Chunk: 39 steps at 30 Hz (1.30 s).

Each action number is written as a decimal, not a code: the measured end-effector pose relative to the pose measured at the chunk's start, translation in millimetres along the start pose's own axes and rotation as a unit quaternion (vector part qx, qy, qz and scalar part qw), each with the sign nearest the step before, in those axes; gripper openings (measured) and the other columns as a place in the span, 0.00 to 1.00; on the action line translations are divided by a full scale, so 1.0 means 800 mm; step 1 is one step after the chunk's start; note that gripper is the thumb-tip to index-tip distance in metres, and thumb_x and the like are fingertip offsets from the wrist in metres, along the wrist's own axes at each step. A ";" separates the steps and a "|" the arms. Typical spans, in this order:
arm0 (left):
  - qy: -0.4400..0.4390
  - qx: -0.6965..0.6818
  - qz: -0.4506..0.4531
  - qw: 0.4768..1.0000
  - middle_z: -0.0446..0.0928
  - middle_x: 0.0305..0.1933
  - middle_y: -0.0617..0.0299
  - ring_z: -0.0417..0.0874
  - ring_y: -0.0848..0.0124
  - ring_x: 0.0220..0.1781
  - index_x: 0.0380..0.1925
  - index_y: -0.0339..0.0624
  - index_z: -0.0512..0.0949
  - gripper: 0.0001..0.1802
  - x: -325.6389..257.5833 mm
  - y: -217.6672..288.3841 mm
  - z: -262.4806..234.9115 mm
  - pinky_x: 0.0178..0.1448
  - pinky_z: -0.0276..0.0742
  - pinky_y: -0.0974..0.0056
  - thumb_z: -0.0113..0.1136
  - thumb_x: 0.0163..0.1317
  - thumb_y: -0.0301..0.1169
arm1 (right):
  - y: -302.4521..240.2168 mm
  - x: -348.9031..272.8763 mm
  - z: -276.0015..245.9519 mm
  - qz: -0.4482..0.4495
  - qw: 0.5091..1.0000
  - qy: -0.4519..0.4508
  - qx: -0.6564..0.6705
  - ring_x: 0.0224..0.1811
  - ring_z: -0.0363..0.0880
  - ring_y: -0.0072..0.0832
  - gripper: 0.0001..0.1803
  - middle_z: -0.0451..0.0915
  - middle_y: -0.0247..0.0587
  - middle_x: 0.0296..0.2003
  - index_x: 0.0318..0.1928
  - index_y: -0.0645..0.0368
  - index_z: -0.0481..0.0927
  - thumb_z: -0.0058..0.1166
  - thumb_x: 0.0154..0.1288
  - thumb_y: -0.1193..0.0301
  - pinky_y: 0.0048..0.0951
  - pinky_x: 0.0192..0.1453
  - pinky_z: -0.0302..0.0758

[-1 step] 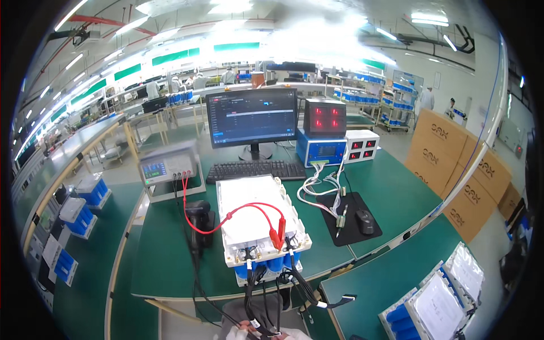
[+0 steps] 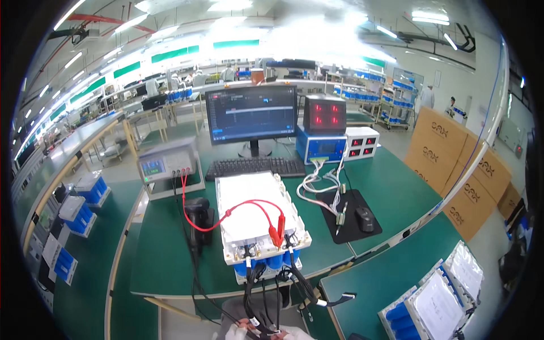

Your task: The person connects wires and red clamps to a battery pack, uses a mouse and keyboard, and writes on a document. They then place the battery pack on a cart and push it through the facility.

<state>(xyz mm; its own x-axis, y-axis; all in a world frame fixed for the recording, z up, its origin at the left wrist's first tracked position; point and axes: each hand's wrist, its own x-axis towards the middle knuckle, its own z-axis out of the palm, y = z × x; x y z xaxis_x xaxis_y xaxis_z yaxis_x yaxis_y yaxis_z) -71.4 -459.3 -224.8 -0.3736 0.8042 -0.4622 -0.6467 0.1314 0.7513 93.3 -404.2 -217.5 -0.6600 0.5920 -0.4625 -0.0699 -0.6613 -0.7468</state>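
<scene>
Low at the bottom edge, my left hand (image 2: 243, 325) is closed on black cables (image 2: 250, 300) that hang from the front of a battery pack. Beside it my right hand (image 2: 279, 335), mostly cut off by the frame edge, also has its fingers closed at the lower ends of the cables. The battery pack (image 2: 274, 262) has blue cells in a white frame and lies on the bench with a white sheet (image 2: 249, 198) on top. Red test clips (image 2: 277, 234) are attached at its front edge, their red lead running to a bench meter (image 2: 168, 165).
A monitor (image 2: 252, 115), keyboard (image 2: 255, 168) and stacked display boxes (image 2: 324, 115) stand behind the pack. A barcode scanner (image 2: 197, 218) sits left; a mouse (image 2: 364, 220) lies right. More packs (image 2: 436, 306) rest on the right-hand bench, near cardboard boxes (image 2: 447, 147).
The view has shifted very slightly. My hands, the cables and the battery pack stay essentially in place.
</scene>
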 end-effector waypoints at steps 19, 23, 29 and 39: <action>0.028 -0.100 0.006 0.995 0.77 0.38 0.54 0.80 0.66 0.38 0.49 0.36 0.67 0.13 0.010 -0.006 -0.018 0.45 0.76 0.65 0.46 0.70 0.33 | 0.027 0.024 -0.035 -0.125 0.909 -0.038 -0.396 0.33 0.71 0.22 0.12 0.75 0.33 0.29 0.43 0.61 0.78 0.47 0.69 0.66 0.27 0.42 0.71; 0.018 -0.078 0.013 0.997 0.76 0.39 0.53 0.80 0.64 0.38 0.47 0.38 0.67 0.12 0.003 0.003 -0.008 0.44 0.77 0.64 0.47 0.70 0.34 | 0.032 0.021 -0.036 -0.058 0.966 0.003 -0.254 0.27 0.70 0.20 0.11 0.72 0.33 0.25 0.41 0.62 0.76 0.47 0.68 0.67 0.24 0.35 0.70; -0.018 -0.125 -0.013 0.992 0.75 0.40 0.54 0.81 0.62 0.40 0.46 0.41 0.68 0.11 0.013 0.001 -0.017 0.43 0.80 0.58 0.49 0.69 0.34 | 0.012 0.031 -0.027 -0.017 0.994 0.074 -0.074 0.25 0.69 0.14 0.13 0.73 0.33 0.25 0.40 0.63 0.74 0.45 0.70 0.64 0.15 0.28 0.64; -0.030 -0.145 -0.007 0.989 0.76 0.40 0.52 0.82 0.58 0.39 0.43 0.43 0.71 0.11 0.014 -0.023 -0.018 0.43 0.82 0.54 0.52 0.67 0.36 | 0.015 0.023 -0.023 0.022 0.996 0.083 -0.039 0.22 0.69 0.13 0.12 0.80 0.40 0.26 0.42 0.64 0.76 0.46 0.69 0.67 0.15 0.26 0.63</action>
<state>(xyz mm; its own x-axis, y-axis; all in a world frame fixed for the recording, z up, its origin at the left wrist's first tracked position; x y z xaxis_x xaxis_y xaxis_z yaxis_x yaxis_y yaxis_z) -73.5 -461.0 -251.1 -0.3289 0.8378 -0.4358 -0.8178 -0.0220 0.5750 94.0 -392.8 -243.5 -0.5273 0.6362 -0.5632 0.0184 -0.6542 -0.7561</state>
